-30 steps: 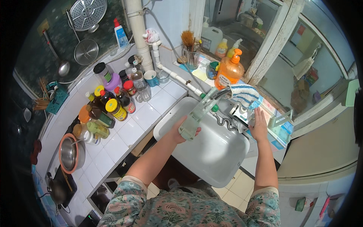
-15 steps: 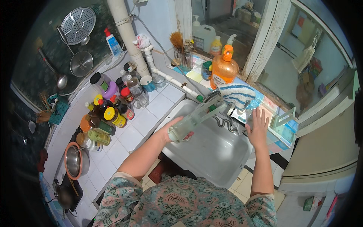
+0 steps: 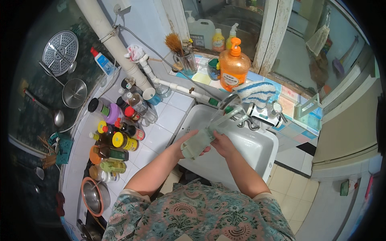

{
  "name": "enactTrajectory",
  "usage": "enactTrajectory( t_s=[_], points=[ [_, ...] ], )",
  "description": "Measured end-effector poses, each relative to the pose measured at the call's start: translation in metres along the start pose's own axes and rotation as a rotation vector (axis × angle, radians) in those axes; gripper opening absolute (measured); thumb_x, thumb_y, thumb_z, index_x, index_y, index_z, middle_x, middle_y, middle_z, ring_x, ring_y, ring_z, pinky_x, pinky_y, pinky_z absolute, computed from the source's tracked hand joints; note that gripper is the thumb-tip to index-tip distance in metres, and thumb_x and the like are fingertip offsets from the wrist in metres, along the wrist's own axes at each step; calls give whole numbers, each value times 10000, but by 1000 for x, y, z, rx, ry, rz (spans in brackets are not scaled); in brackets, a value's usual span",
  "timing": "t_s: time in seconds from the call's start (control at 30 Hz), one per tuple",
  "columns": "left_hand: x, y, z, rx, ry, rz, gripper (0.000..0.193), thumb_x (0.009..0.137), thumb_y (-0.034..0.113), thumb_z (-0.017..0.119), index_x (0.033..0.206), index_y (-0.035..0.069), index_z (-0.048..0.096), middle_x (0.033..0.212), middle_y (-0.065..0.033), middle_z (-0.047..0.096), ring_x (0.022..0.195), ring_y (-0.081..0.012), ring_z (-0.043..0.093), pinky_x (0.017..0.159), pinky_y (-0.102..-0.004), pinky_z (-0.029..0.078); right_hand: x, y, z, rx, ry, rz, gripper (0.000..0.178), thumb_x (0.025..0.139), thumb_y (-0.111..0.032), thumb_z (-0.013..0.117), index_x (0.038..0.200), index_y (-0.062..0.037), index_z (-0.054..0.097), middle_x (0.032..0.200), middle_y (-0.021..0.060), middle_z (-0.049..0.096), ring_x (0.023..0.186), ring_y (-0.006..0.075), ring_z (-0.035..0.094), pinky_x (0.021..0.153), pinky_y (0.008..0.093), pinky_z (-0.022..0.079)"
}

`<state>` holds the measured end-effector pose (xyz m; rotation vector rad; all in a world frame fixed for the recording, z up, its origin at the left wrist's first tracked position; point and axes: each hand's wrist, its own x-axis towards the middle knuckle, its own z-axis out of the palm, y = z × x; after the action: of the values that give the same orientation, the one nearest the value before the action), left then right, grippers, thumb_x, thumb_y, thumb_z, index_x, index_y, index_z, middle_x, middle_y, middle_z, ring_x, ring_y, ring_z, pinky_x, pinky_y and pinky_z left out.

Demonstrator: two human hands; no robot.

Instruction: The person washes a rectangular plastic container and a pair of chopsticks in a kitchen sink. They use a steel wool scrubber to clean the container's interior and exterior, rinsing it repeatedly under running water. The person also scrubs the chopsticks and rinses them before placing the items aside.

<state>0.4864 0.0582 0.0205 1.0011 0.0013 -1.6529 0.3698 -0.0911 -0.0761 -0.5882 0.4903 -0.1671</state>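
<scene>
A pale green, see-through plastic piece (image 3: pixel 197 145) with a broad end and long thin prongs is held tilted over the near left part of the white sink (image 3: pixel 251 150). My left hand (image 3: pixel 183 143) is closed round its broad end, with fingertips showing below. At its other side my right hand (image 3: pixel 223 144) has closed its fingers on the edge. The prongs reach toward the tap (image 3: pixel 276 108). Behind them a blue-and-white striped cloth (image 3: pixel 257 94) and a round shiny metal thing (image 3: pixel 228 100) lie at the sink's back edge.
A large orange pump bottle (image 3: pixel 235 66) stands on the sill behind the sink. To the right is a pale green frame (image 3: pixel 307 106). Several sauce bottles and jars crowd the tiled counter (image 3: pixel 149 138) on the left, near a metal bowl (image 3: pixel 92 197).
My right hand has left the tap area and come to the plastic piece. My left hand still holds the piece, now lower in the view. The head view has shifted.
</scene>
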Motion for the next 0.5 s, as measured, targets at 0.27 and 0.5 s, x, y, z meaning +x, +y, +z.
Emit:
enactTrajectory(
  t_s=[0.27, 0.5],
  points=[
    [-18, 39, -20, 346, -48, -23, 628, 942, 546, 240, 1316, 68, 400, 1176, -100, 554, 998, -227, 596, 761, -358, 519, 29, 14, 57, 110, 263, -166, 280, 860, -88, 596, 1126, -60, 515, 991, 60, 585, 873, 182, 578, 674, 305, 486],
    [-56, 63, -22, 393, -100, 147, 646, 915, 493, 413, 1426, 142, 229, 1294, -60, 440, 1100, -191, 495, 834, -365, 469, 46, 26, 52, 301, 485, -266, 340, 810, 26, 489, 1140, -55, 475, 892, 63, 573, 674, 129, 548, 471, 220, 397]
  ],
)
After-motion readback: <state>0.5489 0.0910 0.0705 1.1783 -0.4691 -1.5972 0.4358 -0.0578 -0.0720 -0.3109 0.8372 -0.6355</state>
